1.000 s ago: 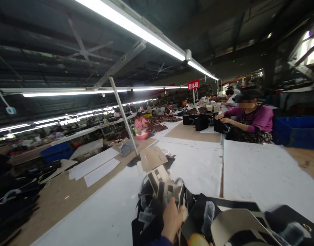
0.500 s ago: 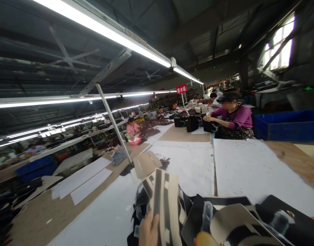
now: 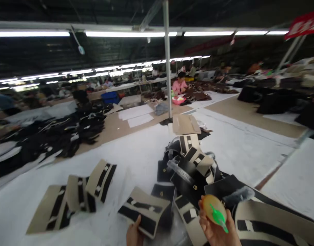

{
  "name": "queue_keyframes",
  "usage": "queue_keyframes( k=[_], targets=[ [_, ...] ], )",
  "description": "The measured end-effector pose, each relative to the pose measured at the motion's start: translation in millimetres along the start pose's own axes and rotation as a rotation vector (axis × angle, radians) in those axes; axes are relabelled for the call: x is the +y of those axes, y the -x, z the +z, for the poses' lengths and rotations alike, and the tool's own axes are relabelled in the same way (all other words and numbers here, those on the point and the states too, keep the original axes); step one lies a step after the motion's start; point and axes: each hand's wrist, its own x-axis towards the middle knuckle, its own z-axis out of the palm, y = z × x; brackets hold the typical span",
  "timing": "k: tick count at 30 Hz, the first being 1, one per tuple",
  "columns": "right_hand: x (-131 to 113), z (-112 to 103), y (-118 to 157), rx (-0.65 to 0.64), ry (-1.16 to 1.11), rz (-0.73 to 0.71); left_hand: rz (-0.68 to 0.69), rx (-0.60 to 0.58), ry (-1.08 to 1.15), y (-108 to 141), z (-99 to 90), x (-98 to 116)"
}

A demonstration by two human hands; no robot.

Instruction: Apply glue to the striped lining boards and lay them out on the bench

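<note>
My left hand grips the near edge of a beige panel with black strips, thumb on top. My right hand is wrapped round a yellowish squeeze bottle whose green nozzle points down toward me. Beneath and beyond my hands is a heap of black bag pieces with small gold fittings and clear plastic film, mixed with more striped panels. A large curved beige piece lies to the right of the bottle. Three striped beige panels rest overlapping on the left.
White sheets cover the worktable. A metal post rises beyond the heap, near flat brown cardboard. Black pieces are piled at far left. A person in pink sits farther back, beside a pink basin.
The view has swung left and levelled. My left hand, earlier upright at the heap with a striped panel, now holds a panel lower down. The bottle in my right hand shows more fully.
</note>
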Motion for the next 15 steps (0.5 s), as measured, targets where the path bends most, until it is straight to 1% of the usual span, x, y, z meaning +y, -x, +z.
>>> queue_keyframes(
  k=[1, 3, 5, 7, 9, 11, 15],
  targets=[
    [1, 2, 1, 0.072, -0.013, 0.011, -0.048, 0.015, 0.065, 3, -9.9, -6],
    [3, 8, 2, 0.166, -0.007, 0.006, -0.111, 0.01, 0.174, 4, -21.8, -15],
    [4, 13, 3, 0.181, 0.019, -0.001, -0.162, -0.016, 0.25, 4, -24.3, -17],
    [5, 15, 4, 0.178, 0.039, -0.001, -0.194, -0.059, 0.305, 5, -20.2, -13],
    [5, 16, 4, 0.166, 0.06, -0.001, -0.204, -0.121, 0.351, 9, -12.7, -4],
    [4, 14, 3, 0.156, 0.066, -0.015, -0.192, -0.198, 0.398, 16, -3.9, 9],
    [1, 12, -1, 0.164, 0.008, -0.04, -0.12, -0.332, 0.46, 32, 14.1, 50]
  ],
)
